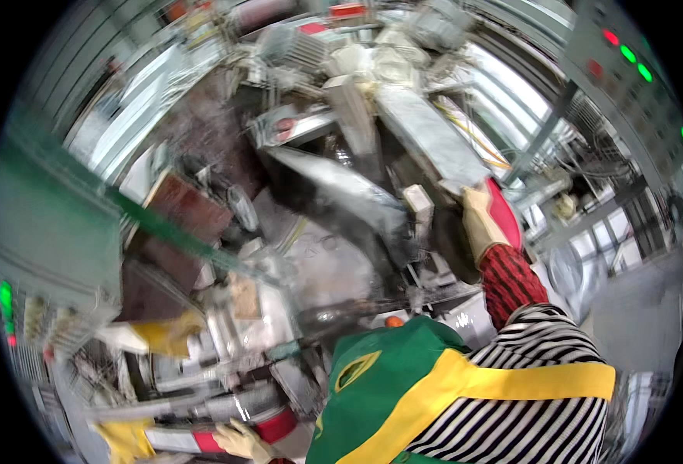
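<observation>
My right hand [482, 220], in a cream glove with a red-and-black knitted cuff, reaches forward on the right. It is at the near end of a long grey metal housing [430, 135], beside a bright red curved piece [504, 215]. Blur hides whether its fingers grip anything. My left hand [242, 444], also cream-gloved, is low at the bottom edge with fingers spread. It is next to a red-and-white bar [202, 441]; whether it touches the bar is unclear.
Machinery fills the middle, with a dark-sided metal beam [341, 185] and a pale plate [330, 267]. A green frame bar [179, 240] crosses on the left. A control panel [627, 85] with red and green lights stands at upper right. Yellow cloths [125, 441] lie lower left.
</observation>
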Demonstrator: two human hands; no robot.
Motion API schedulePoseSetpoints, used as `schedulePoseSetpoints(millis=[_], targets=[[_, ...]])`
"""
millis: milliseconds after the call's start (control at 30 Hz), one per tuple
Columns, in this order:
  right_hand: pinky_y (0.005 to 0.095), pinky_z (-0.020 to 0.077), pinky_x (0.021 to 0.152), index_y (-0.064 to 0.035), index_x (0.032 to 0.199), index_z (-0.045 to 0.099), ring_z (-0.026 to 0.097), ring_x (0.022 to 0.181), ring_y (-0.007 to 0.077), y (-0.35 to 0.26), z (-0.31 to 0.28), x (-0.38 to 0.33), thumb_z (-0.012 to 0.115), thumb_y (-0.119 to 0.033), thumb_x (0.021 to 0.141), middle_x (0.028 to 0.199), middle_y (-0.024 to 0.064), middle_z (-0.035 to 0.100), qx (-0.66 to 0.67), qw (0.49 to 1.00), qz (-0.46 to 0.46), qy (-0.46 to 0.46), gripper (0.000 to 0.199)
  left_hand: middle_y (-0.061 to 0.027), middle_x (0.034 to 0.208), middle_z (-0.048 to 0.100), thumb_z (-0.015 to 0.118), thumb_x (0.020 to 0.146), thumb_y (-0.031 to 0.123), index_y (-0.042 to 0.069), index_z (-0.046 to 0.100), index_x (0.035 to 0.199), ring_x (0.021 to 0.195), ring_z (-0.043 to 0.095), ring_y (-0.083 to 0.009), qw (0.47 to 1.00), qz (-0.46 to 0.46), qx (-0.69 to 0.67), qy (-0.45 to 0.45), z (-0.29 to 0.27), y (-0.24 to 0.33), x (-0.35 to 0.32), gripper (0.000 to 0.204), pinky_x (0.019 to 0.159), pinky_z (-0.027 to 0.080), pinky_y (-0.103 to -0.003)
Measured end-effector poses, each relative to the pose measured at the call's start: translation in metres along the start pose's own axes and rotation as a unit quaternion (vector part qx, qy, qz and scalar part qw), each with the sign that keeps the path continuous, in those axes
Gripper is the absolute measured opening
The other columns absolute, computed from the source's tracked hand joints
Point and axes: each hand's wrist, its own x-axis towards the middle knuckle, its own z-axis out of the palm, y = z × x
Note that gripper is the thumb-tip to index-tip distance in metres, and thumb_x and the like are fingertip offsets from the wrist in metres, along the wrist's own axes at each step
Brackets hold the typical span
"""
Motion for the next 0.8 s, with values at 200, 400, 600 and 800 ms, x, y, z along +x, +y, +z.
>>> schedulePoseSetpoints(millis=[200,400,600,800], targets=[[0.0359,0.0536,0.078,-0.0044,0.122,0.064,0.07,0.087,0.0245,-0.011,0.007,0.007,0.071,-0.014,0.073,0.096,0.0119,0.074,0.019,0.997,0.02,0.068,0.05,-0.0229,0.138,0.052,0.057,0.097,0.035,0.018,0.053,0.132,0.119,0.049,-0.0545,0.975,0.193,0.062,0.091,0.058,-0.042,0.0,0.038,0.085,0.046,-0.065],[0.0396,0.0531,0.081,-0.0028,0.122,0.064,0.07,0.09,0.0303,-0.002,-0.023,-0.009,0.069,-0.016,0.074,0.098,0.0172,0.073,-0.035,0.998,0.029,0.035,0.049,-0.0147,0.143,0.049,0.049,0.099,0.048,0.016,0.051,0.136,0.13,0.041,-0.0419,0.986,0.078,0.122,-0.087,0.023,-0.021,-0.008,0.049,0.099,0.044,-0.052],[0.0419,0.0506,0.091,-0.0038,0.121,0.061,0.065,0.105,0.0355,-0.005,-0.019,-0.006,0.069,-0.012,0.077,0.112,0.0222,0.068,-0.153,0.985,0.04,0.065,0.045,-0.0331,0.147,0.043,0.042,0.101,0.059,0.009,0.046,0.147,0.13,0.046,-0.049,0.997,-0.026,0.07,-0.031,0.026,-0.002,-0.009,0.069,0.109,0.038,-0.055],[0.0444,0.0504,0.086,-0.0069,0.114,0.063,0.065,0.095,0.0344,0.006,-0.043,0.012,0.074,-0.019,0.082,0.106,0.0216,0.067,-0.559,0.781,-0.216,-0.177,0.036,-0.0315,0.145,0.045,0.044,0.102,0.056,0.01,0.046,0.147,0.129,0.046,-0.0491,0.997,-0.013,0.072,0.023,0.004,0.024,-0.022,0.065,0.107,0.039,-0.054]])
